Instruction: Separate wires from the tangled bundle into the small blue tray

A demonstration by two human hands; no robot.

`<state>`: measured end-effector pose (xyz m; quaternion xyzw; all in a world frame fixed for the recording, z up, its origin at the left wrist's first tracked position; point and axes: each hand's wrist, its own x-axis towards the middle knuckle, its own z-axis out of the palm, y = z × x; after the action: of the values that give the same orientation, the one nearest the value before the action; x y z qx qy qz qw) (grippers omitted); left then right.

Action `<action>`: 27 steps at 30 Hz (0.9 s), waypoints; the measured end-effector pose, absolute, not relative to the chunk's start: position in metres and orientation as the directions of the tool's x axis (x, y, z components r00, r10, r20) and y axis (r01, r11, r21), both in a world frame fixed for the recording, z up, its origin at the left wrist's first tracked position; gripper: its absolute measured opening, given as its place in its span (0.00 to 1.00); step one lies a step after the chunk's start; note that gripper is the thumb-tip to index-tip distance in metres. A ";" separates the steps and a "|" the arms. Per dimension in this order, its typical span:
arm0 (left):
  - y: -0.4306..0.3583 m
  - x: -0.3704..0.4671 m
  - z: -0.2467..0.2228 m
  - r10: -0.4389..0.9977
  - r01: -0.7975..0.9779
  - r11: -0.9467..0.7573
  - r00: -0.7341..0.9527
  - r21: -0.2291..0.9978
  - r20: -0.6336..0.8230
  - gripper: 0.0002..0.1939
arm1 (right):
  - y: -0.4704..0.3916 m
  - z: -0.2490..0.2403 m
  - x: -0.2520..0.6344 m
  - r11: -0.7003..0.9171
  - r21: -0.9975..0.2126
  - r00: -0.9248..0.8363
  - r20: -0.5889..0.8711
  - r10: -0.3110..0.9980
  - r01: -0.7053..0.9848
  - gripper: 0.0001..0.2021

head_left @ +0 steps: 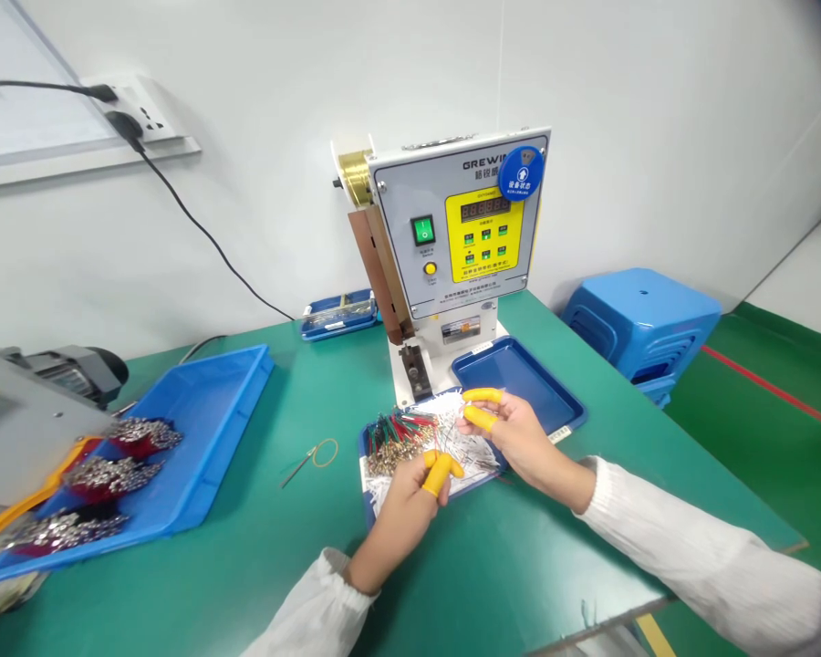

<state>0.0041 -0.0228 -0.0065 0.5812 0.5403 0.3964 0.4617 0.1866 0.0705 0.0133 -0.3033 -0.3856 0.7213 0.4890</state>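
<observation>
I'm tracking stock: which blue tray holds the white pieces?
The tray by the left hand; only it shows white pieces, beside red and green wires.

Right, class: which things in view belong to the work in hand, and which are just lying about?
Likely in the work:
red and green wires
white pieces
small tray beneath left hand and right hand
machine behind it, probably

Likely just lying about:
thin rod
blue stools
large blue tray, perhaps
</observation>
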 end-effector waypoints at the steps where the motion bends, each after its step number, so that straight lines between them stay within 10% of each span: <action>1: -0.023 0.004 -0.006 0.994 0.261 0.012 0.101 0.965 -0.039 0.18 | 0.070 0.013 0.186 -0.232 -0.851 -0.344 -0.065 0.937 -0.472 0.20; 27: -0.024 0.008 0.008 0.994 0.275 -0.004 0.104 0.961 -0.026 0.18 | 0.064 0.021 0.185 -0.280 -0.845 -0.360 -0.113 0.926 -0.455 0.22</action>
<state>0.0083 -0.0244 0.0076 0.5878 0.5400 0.3956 0.4544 0.1845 0.0644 0.0209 -0.3153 -0.3737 0.7352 0.4696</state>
